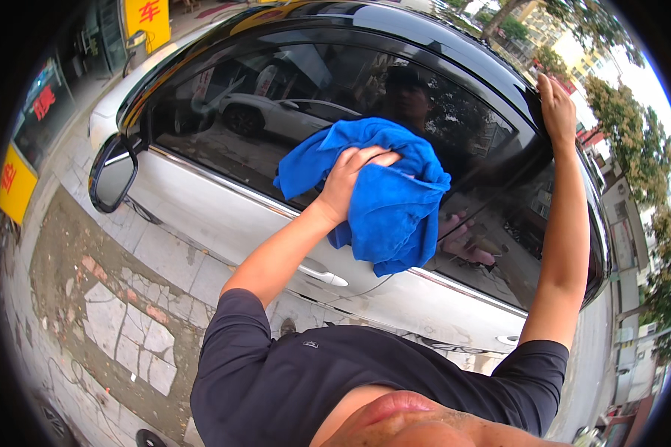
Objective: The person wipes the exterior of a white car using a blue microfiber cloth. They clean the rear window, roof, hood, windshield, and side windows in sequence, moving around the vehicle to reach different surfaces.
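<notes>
A white car (201, 195) with a black roof and dark side windows stands right in front of me. My left hand (349, 179) grips a bunched blue cloth (397, 212) against the side window glass (313, 72); folds of the cloth hang down over the chrome trim at the window's lower edge. My right hand (556, 109) is raised to the roof edge (509, 72) towards the rear of the car; its fingers are close together, and whether they hold anything cannot be told. A white door handle (324, 275) lies below the cloth.
The side mirror (113, 174) sticks out at the left. Broken paving slabs (126, 329) and bare soil lie on the ground at lower left. Shopfronts with yellow signs (18, 187) stand beyond the car's front. Trees (632, 145) and buildings line the right side.
</notes>
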Demonstrator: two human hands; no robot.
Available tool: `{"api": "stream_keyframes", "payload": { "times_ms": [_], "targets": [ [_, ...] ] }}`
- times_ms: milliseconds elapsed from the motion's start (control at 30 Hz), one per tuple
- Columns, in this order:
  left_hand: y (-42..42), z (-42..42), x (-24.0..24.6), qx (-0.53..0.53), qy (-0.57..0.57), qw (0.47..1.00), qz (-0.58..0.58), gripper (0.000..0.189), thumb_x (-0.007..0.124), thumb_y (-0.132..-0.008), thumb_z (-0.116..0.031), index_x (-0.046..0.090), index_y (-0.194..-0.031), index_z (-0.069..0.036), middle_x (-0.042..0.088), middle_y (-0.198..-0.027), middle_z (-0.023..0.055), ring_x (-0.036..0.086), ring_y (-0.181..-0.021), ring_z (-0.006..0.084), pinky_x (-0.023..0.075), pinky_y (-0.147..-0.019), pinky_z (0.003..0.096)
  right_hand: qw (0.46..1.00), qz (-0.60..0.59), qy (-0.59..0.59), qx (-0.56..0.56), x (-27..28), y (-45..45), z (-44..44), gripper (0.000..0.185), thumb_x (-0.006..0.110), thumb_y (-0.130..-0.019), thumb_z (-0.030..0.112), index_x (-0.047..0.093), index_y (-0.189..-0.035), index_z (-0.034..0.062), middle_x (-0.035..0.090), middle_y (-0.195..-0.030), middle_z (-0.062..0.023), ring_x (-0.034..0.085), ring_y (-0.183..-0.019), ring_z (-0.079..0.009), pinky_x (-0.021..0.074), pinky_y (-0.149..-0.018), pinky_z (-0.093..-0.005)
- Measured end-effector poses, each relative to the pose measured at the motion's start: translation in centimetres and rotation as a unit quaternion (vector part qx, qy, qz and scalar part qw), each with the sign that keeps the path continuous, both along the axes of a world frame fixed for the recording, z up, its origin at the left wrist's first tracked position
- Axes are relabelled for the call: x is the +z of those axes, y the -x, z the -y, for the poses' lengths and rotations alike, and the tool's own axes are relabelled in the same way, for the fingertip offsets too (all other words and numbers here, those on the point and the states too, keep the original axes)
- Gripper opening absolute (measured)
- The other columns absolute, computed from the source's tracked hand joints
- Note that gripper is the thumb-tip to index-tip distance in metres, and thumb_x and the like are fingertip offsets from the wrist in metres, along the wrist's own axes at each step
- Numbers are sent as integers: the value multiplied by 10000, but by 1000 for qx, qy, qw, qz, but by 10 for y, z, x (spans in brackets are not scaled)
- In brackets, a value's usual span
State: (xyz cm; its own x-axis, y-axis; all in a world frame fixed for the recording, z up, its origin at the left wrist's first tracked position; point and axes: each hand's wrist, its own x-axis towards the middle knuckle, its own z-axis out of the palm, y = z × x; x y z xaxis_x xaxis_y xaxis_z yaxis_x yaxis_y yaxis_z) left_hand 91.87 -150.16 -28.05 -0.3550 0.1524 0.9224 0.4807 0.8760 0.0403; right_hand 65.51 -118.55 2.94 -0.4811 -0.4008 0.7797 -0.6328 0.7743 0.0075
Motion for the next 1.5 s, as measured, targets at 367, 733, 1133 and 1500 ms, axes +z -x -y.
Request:
{"api": "stream_keyframes", "payload": {
  "times_ms": [367, 733, 1133, 1500],
  "targets": [
    [77, 44, 155, 25, -68, 982, -175, 604, 797, -986, -320, 629, -1503, -56, 610, -1520, 167, 561, -1443, 364, 381, -1227, 493, 998, -62, 15, -18, -15, 33, -200, 628, 509, -1141, 595, 779, -1263, 42, 774, -1192, -229, 705, -1168, -437, 540, -993, -473],
    [188, 133, 284, 87, -145, 986, 7, 568, 752, -1008, -355, 655, -1470, -38, 655, -1464, 183, 608, -1381, 358, 428, -1180, 472, 964, -187, 142, -127, -2, 66, -307, 554, 622, -1096, 462, 770, -819, 5, 770, -901, -245, 741, -916, -466, 577, -851, -539],
    [356, -14, 369, 123, -65, 960, 241, 550, 702, -1032, -394, 684, -1433, -19, 704, -1402, 200, 660, -1314, 352, 480, -1127, 450, 963, -169, 202, -61, -13, 46, -292, 630, 608, -1035, 562, 826, -824, 10, 782, -841, -237, 775, -900, -420, 602, -838, -544],
    [398, -112, 385, 158, -55, 954, 247, 553, 657, -1054, -429, 710, -1400, -1, 749, -1345, 216, 707, -1252, 346, 528, -1080, 430, 977, 15, 161, -141, -28, 52, -392, 379, 593, -960, 323, 865, -1061, 80, 820, -1140, -204, 786, -1118, -383, 616, -967, -496]
  ]
}}
